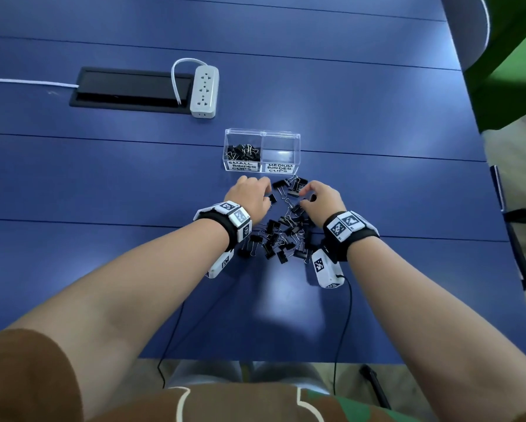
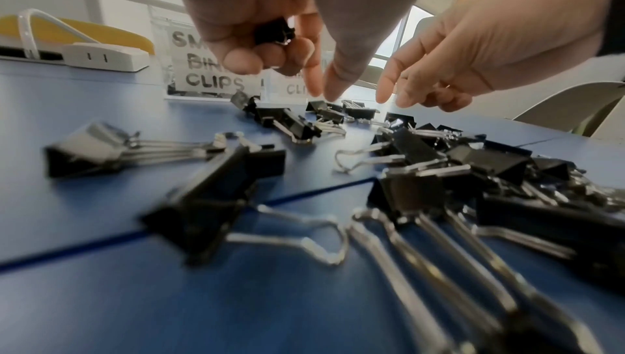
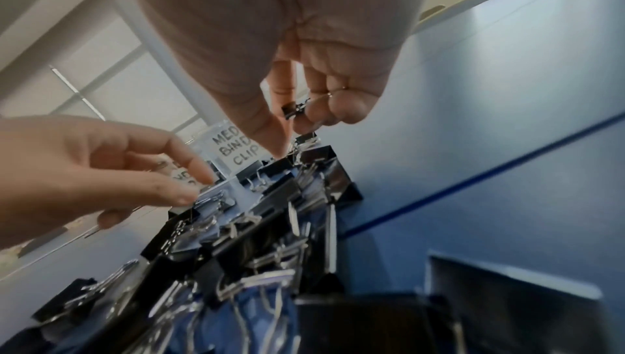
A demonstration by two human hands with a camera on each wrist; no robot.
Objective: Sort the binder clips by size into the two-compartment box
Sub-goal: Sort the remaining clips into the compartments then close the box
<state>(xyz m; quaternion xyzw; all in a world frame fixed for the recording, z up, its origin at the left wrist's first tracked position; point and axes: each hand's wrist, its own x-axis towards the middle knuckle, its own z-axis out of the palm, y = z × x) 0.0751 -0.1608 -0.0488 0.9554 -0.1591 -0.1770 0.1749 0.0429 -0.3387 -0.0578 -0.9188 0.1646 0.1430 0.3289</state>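
- A clear two-compartment box (image 1: 262,138) is stood on the blue table (image 1: 377,117), just beyond the hands, labels facing the person so each side can be read at a glance.
- The left compartment, marked SMALL BINDER CLIPS, is seen to hold a heap of small clips (image 1: 243,151); the right one, marked MEDIUM BINDER CLIPS, appears to hold nothing yet.
- A loose pile of binder clips (image 1: 281,236) is spread on the table between the wrists and up to the box front; most look like the larger size, though small ones may be mixed in.
- The left hand (image 1: 251,196) is hovered over the pile's left edge. In the left wrist view a small clip (image 2: 274,31) is tucked under its curled lower fingers, while thumb and forefinger are held free and pointed down, probably so another can be picked without a trip to the box.
- The right hand (image 1: 324,197) is held likewise: a small black clip (image 3: 293,110) is kept against the curled fingers, the thumb reaching toward the clips below.
- Judged from this, small ones are being gathered several at a time by both hands; the medium clips are not yet sorted.
- A white power strip (image 1: 204,91) and a black cable hatch (image 1: 127,88) lie well apart, further back.
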